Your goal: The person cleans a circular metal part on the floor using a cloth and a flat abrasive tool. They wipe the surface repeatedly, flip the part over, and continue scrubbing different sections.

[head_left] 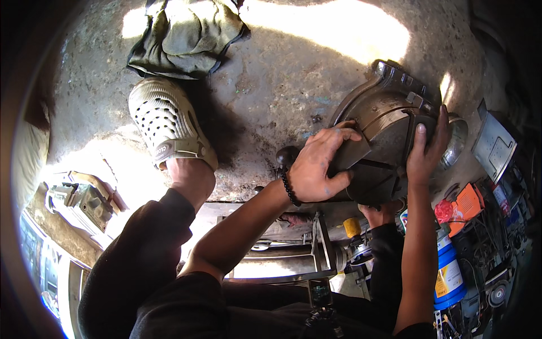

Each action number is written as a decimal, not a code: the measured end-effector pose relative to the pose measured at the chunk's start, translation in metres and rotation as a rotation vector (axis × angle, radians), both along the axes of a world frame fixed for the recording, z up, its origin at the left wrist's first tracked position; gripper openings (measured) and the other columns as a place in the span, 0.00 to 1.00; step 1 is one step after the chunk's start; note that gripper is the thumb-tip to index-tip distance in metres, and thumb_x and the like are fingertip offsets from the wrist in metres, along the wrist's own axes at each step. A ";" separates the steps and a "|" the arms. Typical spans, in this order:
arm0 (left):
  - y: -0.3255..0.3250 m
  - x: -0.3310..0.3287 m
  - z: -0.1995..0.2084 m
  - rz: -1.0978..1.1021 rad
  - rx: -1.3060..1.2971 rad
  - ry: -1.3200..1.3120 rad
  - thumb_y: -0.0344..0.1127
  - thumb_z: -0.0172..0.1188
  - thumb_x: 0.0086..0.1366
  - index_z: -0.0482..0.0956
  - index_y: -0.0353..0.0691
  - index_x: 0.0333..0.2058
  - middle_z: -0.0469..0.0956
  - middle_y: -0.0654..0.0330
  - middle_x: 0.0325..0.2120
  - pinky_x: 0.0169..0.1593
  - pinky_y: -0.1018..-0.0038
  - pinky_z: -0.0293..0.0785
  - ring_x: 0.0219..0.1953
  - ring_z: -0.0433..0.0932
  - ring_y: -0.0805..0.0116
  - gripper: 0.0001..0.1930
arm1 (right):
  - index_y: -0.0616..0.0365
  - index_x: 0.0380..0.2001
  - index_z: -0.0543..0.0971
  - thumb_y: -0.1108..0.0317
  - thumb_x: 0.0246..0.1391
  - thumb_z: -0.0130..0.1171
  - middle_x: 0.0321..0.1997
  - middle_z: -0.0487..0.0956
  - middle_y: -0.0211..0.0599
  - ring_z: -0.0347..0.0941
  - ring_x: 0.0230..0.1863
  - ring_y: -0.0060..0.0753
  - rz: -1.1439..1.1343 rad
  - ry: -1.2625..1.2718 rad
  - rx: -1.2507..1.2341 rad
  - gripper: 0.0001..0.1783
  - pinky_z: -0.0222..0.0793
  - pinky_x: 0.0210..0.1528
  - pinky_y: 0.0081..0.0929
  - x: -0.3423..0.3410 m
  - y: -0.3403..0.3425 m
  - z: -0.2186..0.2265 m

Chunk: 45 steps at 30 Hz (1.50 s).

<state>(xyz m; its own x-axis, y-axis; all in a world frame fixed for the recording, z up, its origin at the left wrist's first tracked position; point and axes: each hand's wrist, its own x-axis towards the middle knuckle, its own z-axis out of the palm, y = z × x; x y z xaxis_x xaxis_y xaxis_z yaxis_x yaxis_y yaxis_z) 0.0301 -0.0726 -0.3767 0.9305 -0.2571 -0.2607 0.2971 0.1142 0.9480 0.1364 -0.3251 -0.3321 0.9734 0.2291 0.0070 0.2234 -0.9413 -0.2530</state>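
Note:
A heavy, round, dark metal machine part (389,121) rests on the floor at the right, with slots and raised blocks on its oily-looking face. My left hand (322,164), a black bead bracelet at its wrist, grips the near left side, fingers over a flat angular plate (350,153) and thumb lower down. On the opposite side my right hand (427,150) wraps round a dark block at the edge, its thumb pointing up. The underside of the part is hidden, and so are some of my fingertips.
A dark cloth (189,39) lies beyond my clog-shod foot (164,118). A ball-ended handle (287,155) is by my left wrist. At the right stand a blue bucket (449,277), an orange packet (467,206) and cluttered tools. Metal blocks (84,203) sit at the left.

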 end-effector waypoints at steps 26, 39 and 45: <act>-0.048 0.017 0.038 0.033 0.406 -0.061 0.43 0.59 0.66 0.60 0.31 0.68 0.63 0.40 0.68 0.71 0.54 0.51 0.71 0.61 0.47 0.37 | 0.69 0.65 0.67 0.51 0.64 0.57 0.68 0.68 0.63 0.64 0.68 0.64 0.024 -0.044 -0.018 0.36 0.58 0.69 0.52 0.002 0.001 0.002; -0.033 -0.010 0.048 -0.007 0.303 -0.052 0.41 0.63 0.60 0.56 0.29 0.70 0.60 0.37 0.68 0.71 0.47 0.48 0.72 0.58 0.42 0.43 | 0.66 0.64 0.70 0.49 0.60 0.61 0.66 0.70 0.59 0.66 0.67 0.62 0.000 -0.075 0.004 0.37 0.60 0.68 0.52 0.004 -0.001 -0.001; -0.025 -0.017 0.045 0.090 0.133 -0.011 0.19 0.52 0.60 0.60 0.32 0.68 0.64 0.38 0.66 0.72 0.58 0.58 0.69 0.63 0.41 0.35 | 0.63 0.65 0.70 0.49 0.60 0.61 0.67 0.70 0.55 0.65 0.68 0.59 -0.014 -0.078 0.017 0.38 0.58 0.69 0.51 0.002 -0.003 -0.003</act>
<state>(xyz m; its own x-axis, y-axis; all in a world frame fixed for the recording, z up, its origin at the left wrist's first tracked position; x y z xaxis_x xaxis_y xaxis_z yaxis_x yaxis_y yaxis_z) 0.0132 -0.0973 -0.3313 0.9512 -0.1366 -0.2768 0.2811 0.0129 0.9596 0.1384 -0.3277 -0.3354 0.9728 0.2148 0.0872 0.2301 -0.9402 -0.2510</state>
